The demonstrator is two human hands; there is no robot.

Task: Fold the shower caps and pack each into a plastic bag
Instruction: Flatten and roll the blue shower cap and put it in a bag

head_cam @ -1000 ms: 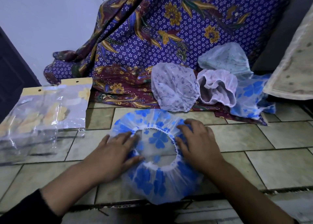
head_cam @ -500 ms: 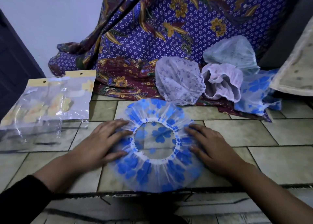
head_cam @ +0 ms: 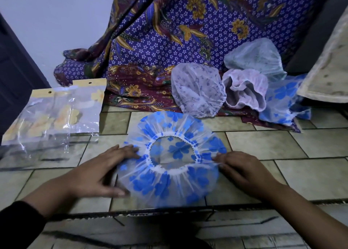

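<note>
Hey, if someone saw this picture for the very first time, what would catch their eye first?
A blue-flowered shower cap lies spread flat, opening up, on the tiled floor at the centre, with the left hand and right hand touching its left and right edges. Behind it hangs a purple batik cloth, with a pile of unfolded caps at its foot on the right. Clear plastic bags lie to the left.

Below me is a floor of pale greenish tiles with dark joints. Ahead of me a purple flowered cloth drapes down onto it, beside a plain pale wall. A dark door stands at my left. The light is dim.
</note>
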